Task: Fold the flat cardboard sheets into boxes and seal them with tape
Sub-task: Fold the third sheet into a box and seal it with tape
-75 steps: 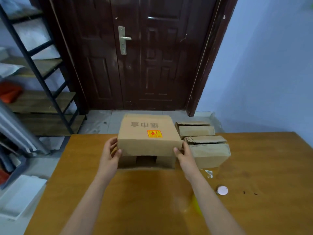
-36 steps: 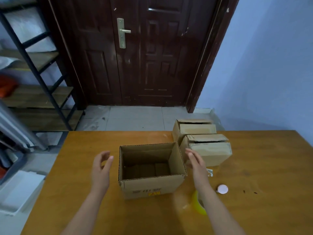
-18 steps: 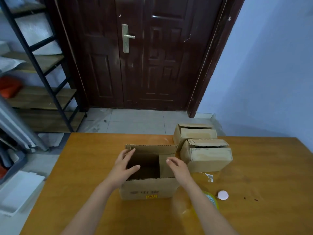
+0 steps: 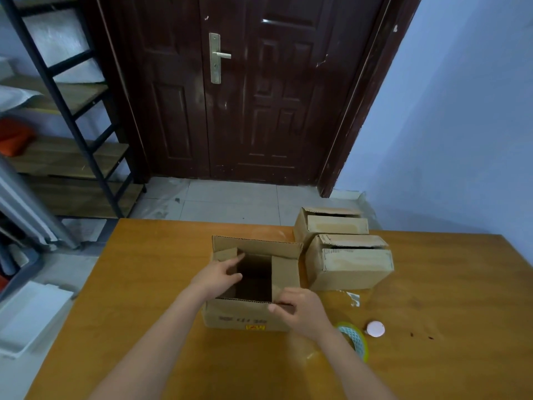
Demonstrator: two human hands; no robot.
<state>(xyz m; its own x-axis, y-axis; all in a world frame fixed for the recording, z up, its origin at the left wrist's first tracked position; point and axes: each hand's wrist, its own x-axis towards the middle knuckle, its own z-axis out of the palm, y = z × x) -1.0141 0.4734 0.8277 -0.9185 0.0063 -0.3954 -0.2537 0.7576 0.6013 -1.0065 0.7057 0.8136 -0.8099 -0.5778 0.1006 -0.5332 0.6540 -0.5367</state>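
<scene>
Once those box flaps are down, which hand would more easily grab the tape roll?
Probably the right hand: the tape roll lies on the table just beside its wrist. The left hand is on the box, on its far side.

Matt corrugated cardboard box (image 4: 245,314) on a smooth, faintly glossy wooden table (image 4: 144,284); door (image 4: 259,96) glossy dark wood.

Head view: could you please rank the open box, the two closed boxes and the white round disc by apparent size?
1. open box
2. nearer closed box
3. farther closed box, though distance may shrink it
4. white disc
</scene>
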